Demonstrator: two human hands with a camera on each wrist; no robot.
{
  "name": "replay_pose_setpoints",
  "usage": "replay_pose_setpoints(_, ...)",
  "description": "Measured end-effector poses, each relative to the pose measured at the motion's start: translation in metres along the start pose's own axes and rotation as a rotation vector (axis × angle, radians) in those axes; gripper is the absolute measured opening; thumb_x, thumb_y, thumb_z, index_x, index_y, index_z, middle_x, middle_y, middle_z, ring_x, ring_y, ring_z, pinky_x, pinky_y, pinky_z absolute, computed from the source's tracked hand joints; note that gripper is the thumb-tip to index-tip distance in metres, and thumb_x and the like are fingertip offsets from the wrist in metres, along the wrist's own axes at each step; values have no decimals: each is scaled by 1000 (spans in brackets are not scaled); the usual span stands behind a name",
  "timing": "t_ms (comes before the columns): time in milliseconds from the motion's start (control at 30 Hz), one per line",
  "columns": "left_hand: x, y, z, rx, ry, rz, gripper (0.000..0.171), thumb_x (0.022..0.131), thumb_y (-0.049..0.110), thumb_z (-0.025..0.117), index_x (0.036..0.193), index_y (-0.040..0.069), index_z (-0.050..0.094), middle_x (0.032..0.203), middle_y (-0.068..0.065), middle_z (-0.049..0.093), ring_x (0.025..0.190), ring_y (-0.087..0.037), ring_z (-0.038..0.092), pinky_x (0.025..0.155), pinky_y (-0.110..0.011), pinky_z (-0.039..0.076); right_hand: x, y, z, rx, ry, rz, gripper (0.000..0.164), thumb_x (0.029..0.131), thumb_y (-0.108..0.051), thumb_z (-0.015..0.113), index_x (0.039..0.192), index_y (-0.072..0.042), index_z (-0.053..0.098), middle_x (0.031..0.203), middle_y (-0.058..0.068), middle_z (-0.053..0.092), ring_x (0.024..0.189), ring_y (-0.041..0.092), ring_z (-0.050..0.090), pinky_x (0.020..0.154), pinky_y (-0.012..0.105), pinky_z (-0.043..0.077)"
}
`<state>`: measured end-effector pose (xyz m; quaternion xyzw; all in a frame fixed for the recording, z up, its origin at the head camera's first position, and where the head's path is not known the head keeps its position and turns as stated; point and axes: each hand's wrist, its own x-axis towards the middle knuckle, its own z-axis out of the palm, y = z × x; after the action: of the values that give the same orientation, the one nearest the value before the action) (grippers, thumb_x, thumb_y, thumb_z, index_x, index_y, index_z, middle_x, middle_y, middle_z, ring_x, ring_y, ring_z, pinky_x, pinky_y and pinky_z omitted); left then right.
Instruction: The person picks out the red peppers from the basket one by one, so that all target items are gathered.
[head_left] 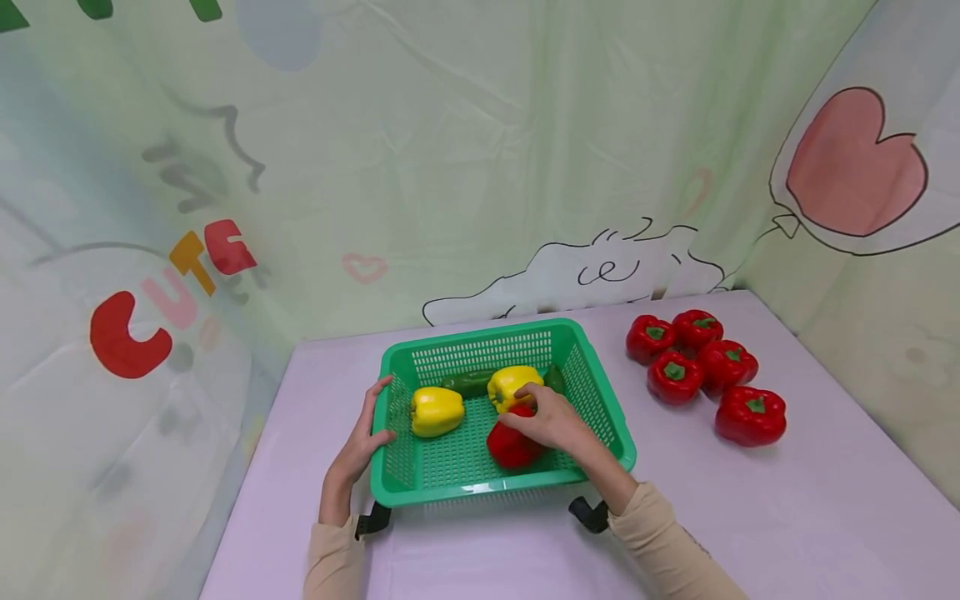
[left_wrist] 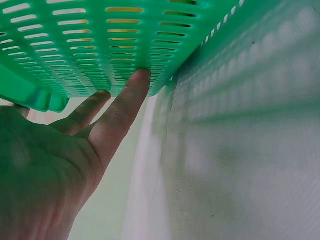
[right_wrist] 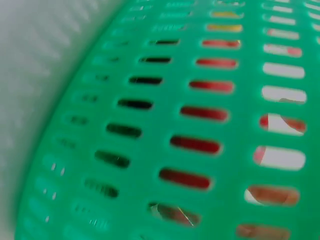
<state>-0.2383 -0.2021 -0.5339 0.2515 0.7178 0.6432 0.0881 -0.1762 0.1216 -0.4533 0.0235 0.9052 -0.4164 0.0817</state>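
Observation:
My right hand (head_left: 551, 418) reaches over the front rim of a green plastic basket (head_left: 480, 492) and grips a red bell pepper (head_left: 513, 446) inside it. Two yellow bell peppers (head_left: 437, 412) lie in the basket, one at the left and one behind the held pepper. Along the back are dark green cucumbers (head_left: 468, 383), one partly hidden by my right hand. My left hand (head_left: 360, 446) holds the basket's left side, with the thumb over the rim. In the left wrist view, fingers (left_wrist: 117, 117) of that hand touch the slotted outer wall.
Several red bell peppers (head_left: 726, 365) stand in a group on the pale lilac table (head_left: 675, 500), right of the basket. A printed curtain (head_left: 450, 167) hangs behind and at both sides. Through slots in the right wrist view, red pepper (right_wrist: 200, 145) shows.

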Motion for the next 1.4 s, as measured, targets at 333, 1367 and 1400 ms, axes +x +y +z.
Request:
replay_pose_setpoints(333,-1,2,1,-6,5,-12,87,78,6,50,156,16,15,160,-22,11,131,-46,32,93,-42,45,1,7,-7,-23,31,17,48,89,-32,70,119,4,59,109,19,64,92,30,59,71,39,54)
replay_pose_setpoints(1367,-1,0,0,-2,-6,-1,87,77,4,50,156,16,14,161,-21,8,135,-47,27,97,-51,41,-5,8,-5,-25,-8,47,66,87,-44,67,130,4,52,111,15,64,90,27,59,77,42,53)
replay_pose_setpoints(1400,-1,0,0,-1,-8,2,87,77,4,50,156,16,14,160,-21,8,135,-48,27,97,-51,41,-5,8,-6,-28,-2,45,67,87,-44,68,131,4,52,112,15,64,91,27,59,77,43,53)
